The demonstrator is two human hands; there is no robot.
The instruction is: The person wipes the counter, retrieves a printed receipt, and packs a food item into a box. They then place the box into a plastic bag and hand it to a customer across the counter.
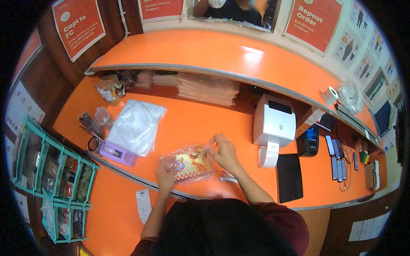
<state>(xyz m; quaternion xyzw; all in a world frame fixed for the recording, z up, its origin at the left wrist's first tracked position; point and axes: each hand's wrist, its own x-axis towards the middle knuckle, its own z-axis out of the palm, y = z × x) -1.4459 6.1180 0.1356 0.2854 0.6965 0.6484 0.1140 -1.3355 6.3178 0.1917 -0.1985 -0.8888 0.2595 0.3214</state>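
A printed food box (192, 164) in a clear plastic bag (205, 176) lies on the orange counter before me. At the box's left end, my left hand (166, 172) grips the bagged box. My right hand (222, 152) is at the upper right corner of the bag, its fingers pinched on the plastic. Pens (229, 177) lie just under my right forearm. Up and left of the box are a stack of clear plastic bags (137, 124) and a purple tape dispenser (118, 153).
A white label printer (274, 120) and a black tablet (289, 178) stand to the right, with several phones (339, 169) beyond. Teal baskets (57, 169) hold packets at the left. A paper receipt (143, 204) lies near my left forearm. A person (238, 12) shows through the window.
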